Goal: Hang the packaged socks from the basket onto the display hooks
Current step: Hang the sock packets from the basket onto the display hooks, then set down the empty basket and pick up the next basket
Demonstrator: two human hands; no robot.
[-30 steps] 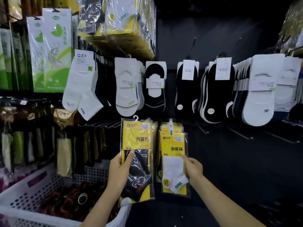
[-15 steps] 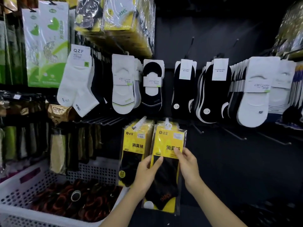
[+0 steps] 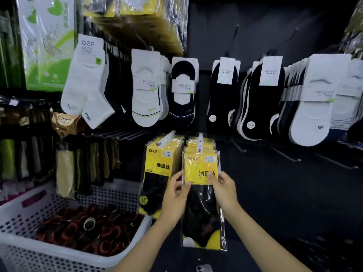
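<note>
Below the hook (image 3: 200, 141), left grip (image 3: 173, 199) and right grip (image 3: 225, 190) pinch one glossy flat sock packet (image 3: 202, 216)

Card header (image 3: 89, 51) on white ankle socks (image 3: 84, 93), upper left: large letters "QZF"; the finer print beneath is too small to read. Hanging yellow sock pack (image 3: 159, 165), lower centre: brand mark "达足" at top left, bold black "消臭袜" across the middle. Held pack (image 3: 196, 167) just beside it, same yellow design: "消臭" shows, with the thumb of the right hand (image 3: 224, 190) covering the third character. Paper bands (image 3: 146, 84) on the no-show socks (image 3: 145, 108) carry print too blurred to read.
</note>
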